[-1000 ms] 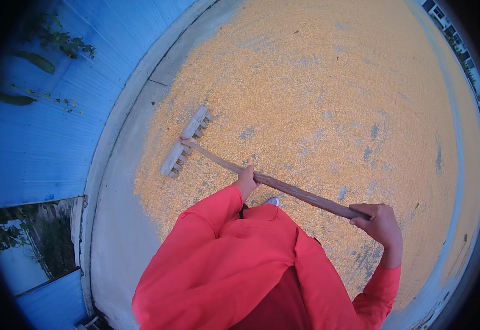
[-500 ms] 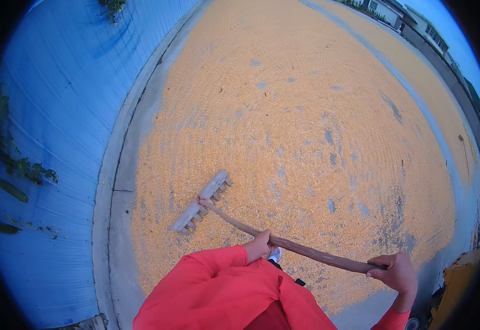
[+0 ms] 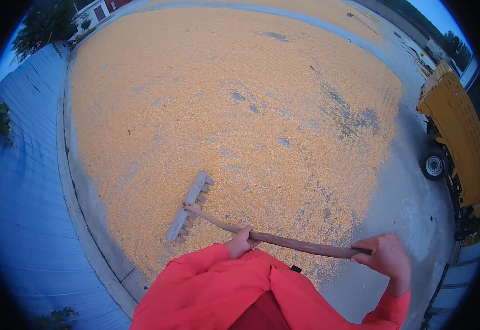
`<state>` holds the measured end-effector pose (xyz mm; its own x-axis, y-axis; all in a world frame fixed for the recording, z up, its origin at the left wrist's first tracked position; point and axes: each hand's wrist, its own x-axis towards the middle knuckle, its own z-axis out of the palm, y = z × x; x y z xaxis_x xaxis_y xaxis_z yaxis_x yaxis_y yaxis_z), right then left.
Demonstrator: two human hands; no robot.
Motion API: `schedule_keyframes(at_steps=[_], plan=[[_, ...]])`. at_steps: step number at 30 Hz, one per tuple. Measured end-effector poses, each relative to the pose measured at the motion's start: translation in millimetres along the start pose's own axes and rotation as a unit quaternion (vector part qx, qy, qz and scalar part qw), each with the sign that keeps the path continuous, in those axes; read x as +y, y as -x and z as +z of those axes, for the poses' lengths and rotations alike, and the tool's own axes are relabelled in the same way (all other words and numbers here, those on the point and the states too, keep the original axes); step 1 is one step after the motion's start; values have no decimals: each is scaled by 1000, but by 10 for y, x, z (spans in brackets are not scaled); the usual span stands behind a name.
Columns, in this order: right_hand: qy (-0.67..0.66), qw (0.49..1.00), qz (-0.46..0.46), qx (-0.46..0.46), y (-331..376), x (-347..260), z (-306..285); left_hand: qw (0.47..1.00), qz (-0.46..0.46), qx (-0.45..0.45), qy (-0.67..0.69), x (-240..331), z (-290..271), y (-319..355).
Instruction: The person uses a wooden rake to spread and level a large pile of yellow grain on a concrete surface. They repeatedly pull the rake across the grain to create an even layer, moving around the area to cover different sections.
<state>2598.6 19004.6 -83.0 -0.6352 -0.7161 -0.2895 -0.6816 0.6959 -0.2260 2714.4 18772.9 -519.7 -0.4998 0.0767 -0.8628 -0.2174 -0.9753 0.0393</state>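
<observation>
A wooden rake (image 3: 306,245) lies across in front of me, held in both hands. My left hand (image 3: 242,242) is closed round the middle of its long, slightly bent handle. At the handle's right end, my right hand (image 3: 385,254) is wrapped round the tip. The toothed rake head (image 3: 187,208), a pale board with several blunt wooden teeth, is at the left, tilted and down at the grain. Spread around and under it is a wide layer of yellow-orange corn kernels (image 3: 240,137), thin in places, where grey concrete shows through.
A blue corrugated wall (image 3: 25,181) with a concrete curb runs along the left. On the right stands a yellow truck (image 3: 454,126) on bare grey concrete (image 3: 410,220). Trees (image 3: 45,27) and low buildings line the far side. A long-handled tool (image 3: 361,21) lies far off.
My view has turned to the right, so the truck now shows and the wall has slid left. Both hands keep hold of the rake; its head now stands steeper in view.
</observation>
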Motion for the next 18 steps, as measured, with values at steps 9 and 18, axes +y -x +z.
schedule_keyframes(at_steps=[9,18], plan=[[-16,993,108,41,1604,-70,903,993,-83,15,-86,-799,-574,375],[-59,975,210,40,3072,-904,1786,974,-127,56,-177,-1370,-1738,460]])
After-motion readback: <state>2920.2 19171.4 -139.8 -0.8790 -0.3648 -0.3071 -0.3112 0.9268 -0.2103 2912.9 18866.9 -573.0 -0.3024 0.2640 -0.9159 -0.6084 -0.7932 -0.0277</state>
